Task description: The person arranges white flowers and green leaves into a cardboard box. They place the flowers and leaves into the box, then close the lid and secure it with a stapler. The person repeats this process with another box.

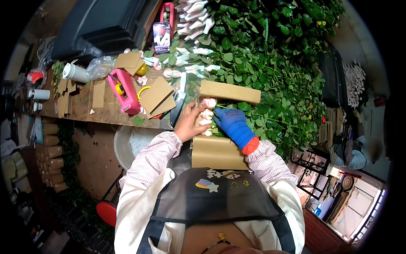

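A short row of pale pink and white roses (207, 114) lies in front of me, heads to the left and green stems to the right. From the left, my bare left hand (187, 122) closes round the heads, fingers at the far end and thumb at the near one. My right hand (232, 123), in a blue knitted glove with a red cuff, is curled against the roses from the right; its fingertips are partly hidden. Corrugated brown cardboard (230, 92) stands just beyond the flowers. A brown cardboard flap (218, 152) bends down toward my apron.
Left on the wooden table (78, 106) are a pink tape dispenser (124, 92), cardboard pieces (157, 96) and a white tumbler (76, 73). Leafy rose stems (270, 89) heap at the right; wrapped rose heads (195, 19) lie farther back. A pale bin (124, 146) stands below the table edge.
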`<state>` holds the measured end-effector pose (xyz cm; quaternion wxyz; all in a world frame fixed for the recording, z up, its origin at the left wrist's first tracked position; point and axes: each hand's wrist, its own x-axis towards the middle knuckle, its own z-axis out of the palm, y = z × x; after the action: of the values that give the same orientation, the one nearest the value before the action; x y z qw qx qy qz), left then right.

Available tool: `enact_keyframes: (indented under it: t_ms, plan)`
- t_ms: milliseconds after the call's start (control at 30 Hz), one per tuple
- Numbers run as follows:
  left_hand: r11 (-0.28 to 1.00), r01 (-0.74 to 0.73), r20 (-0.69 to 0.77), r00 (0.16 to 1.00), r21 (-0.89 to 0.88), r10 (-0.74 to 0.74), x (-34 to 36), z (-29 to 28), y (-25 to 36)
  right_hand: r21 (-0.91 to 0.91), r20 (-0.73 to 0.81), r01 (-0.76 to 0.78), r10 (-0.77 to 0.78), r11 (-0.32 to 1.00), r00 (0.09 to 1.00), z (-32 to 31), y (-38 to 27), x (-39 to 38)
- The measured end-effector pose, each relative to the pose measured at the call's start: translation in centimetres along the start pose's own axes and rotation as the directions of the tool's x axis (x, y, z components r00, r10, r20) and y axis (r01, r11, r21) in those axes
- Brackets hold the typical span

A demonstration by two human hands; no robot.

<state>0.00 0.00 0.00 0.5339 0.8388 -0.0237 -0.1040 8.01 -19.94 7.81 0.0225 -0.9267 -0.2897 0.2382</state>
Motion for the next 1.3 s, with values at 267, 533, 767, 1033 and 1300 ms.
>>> enact_keyframes:
  t_ms: [267, 533, 767, 1033, 1300]
  plan:
    - [0.998, 0.039, -0.180, 0.983, -0.055, -0.048, 2.7, -1.3, -1.0, -0.112, 0.036, 0.045, -0.041, 0.993, 0.999, -1.0, -1.4, 3.1]
    - [0.996, 0.042, -0.260, 0.963, -0.084, -0.063, 1.7, 0.5, -0.8, -0.008, -0.166, -0.037, 0.035, 0.999, 0.986, 1.0, 0.6, 2.0]
    - [0.992, 0.059, -0.276, 0.957, -0.108, -0.087, 1.6, 0.7, 0.1, 0.020, -0.227, 0.178, -0.169, 0.984, 0.959, 1.3, 3.2, 2.9]
    - [0.996, 0.054, -0.189, 0.980, -0.073, -0.067, 1.5, 1.7, 0.0, -0.051, -0.241, 0.118, -0.127, 0.992, 0.962, 2.1, 3.2, 2.1]
    - [0.997, 0.040, -0.156, 0.987, -0.063, -0.049, 2.1, 1.8, 0.2, -0.084, -0.242, 0.179, -0.195, 0.980, 0.951, 3.2, 3.8, 2.1]
